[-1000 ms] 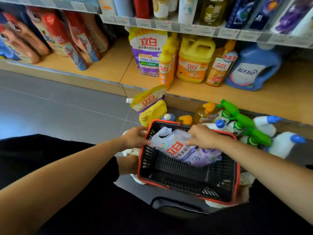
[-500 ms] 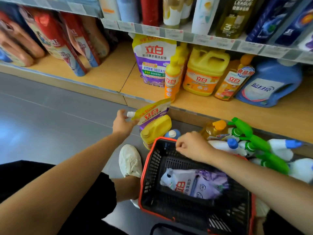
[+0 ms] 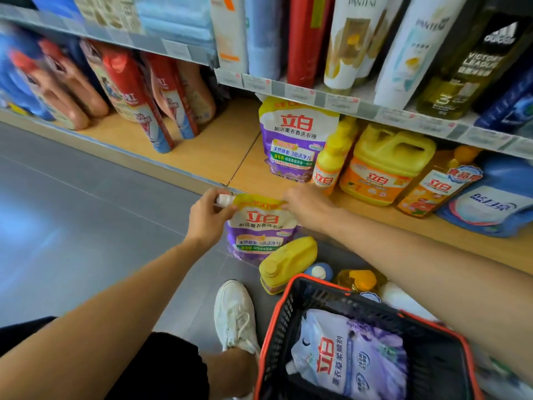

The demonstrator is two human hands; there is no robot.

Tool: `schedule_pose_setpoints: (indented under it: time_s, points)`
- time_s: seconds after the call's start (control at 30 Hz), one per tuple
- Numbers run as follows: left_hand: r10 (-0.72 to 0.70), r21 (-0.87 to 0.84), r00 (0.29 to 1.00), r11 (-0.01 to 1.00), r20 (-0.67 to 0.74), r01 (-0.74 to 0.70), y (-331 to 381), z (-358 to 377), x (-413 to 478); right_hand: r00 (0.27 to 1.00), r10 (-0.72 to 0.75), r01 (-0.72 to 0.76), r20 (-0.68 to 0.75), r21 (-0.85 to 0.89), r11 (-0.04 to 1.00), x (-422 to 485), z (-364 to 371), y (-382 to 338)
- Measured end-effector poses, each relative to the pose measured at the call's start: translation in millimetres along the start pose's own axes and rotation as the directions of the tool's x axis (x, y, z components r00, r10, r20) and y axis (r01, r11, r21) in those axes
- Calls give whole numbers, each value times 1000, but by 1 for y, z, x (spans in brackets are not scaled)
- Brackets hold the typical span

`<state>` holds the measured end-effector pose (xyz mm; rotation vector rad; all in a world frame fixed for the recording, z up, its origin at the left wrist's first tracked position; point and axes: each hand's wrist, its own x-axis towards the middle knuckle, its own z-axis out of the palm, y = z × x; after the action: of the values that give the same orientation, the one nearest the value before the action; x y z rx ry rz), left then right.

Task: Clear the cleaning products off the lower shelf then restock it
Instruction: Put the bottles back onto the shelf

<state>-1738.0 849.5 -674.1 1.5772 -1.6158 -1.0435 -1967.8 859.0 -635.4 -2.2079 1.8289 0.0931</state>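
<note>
A purple-and-yellow detergent pouch (image 3: 261, 226) stands on the floor against the front edge of the lower shelf (image 3: 219, 157). My left hand (image 3: 209, 215) pinches its top left corner by the white cap. My right hand (image 3: 305, 204) grips its top right corner. On the shelf behind stand a matching pouch (image 3: 294, 140), a slim yellow bottle (image 3: 331, 160), a yellow jug (image 3: 386, 166), an orange bottle (image 3: 435, 186) and a blue jug (image 3: 493, 197). A pale purple refill pouch (image 3: 346, 359) lies in the black basket (image 3: 277, 327) with a red rim.
A yellow jug (image 3: 285, 264) lies on its side on the floor beside the basket, with a blue-capped bottle (image 3: 318, 271) and an orange-capped bottle (image 3: 360, 280). My white shoe (image 3: 235, 316) is left of the basket. Red and blue bottles (image 3: 129, 93) fill the shelf's left part.
My right hand left the basket rim and reached forward to the floor pouch's top right corner. My left hand closed on the cap corner. The view moved closer to the shelf.
</note>
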Motion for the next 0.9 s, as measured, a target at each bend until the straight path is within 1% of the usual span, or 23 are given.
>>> schedule_pose_setpoints:
  time_s: [0.1, 0.17, 0.23, 0.33, 0.43, 0.53, 0.6, 0.63, 0.7, 0.73, 0.77, 0.83, 0.87, 0.9]
  points:
    - [134, -77, 986, 987, -100, -142, 34, -37, 25, 973, -23, 49, -231, 107, 993, 8, -53, -14]
    - [236, -86, 958, 964, -160, -252, 59, -53, 42, 940, -22, 72, -342, 134, 988, 10, -92, -19]
    - [304, -106, 931, 938, -202, -329, 79, -62, 58, 912, -19, 86, -410, 147, 985, 11, -120, -20]
    - [332, -137, 916, 920, -223, -367, 97, -64, 79, 893, -6, 77, -450, 138, 987, 14, -139, -19]
    - [295, -134, 936, 937, -193, -323, 100, -53, 97, 895, 27, 20, -446, 101, 995, 24, -138, -15]
    - [215, -104, 967, 968, -136, -230, 89, -31, 109, 932, 109, -90, -346, 71, 993, 36, -124, -6]
    - [170, -100, 977, 978, -126, -183, 81, -17, 111, 946, 133, -119, -296, 65, 991, 38, -113, -1]
    - [152, -138, 979, 976, -139, -171, 78, -12, 110, 947, 123, -105, -296, 77, 992, 37, -107, 1]
    - [110, -261, 983, 954, -145, -145, 72, 1, 100, 946, 94, -47, -311, 156, 987, 29, -95, 5]
    - [96, -296, 988, 947, -119, -128, 66, 9, 90, 942, 80, -10, -327, 212, 977, 21, -90, 7]
    - [85, -285, 993, 953, -84, -106, 58, 18, 77, 937, 71, 24, -343, 265, 964, 11, -83, 10]
    - [62, -146, 998, 987, -8, -62, 38, 39, 46, 920, 80, 71, -385, 363, 929, -15, -65, 22]
    - [57, -47, 996, 997, 75, -53, 29, 51, 31, 907, 99, 84, -410, 407, 910, -32, -55, 30]
    - [44, 60, 979, 997, 201, -57, 20, 62, 18, 894, 115, 98, -434, 438, 894, -49, -43, 40]
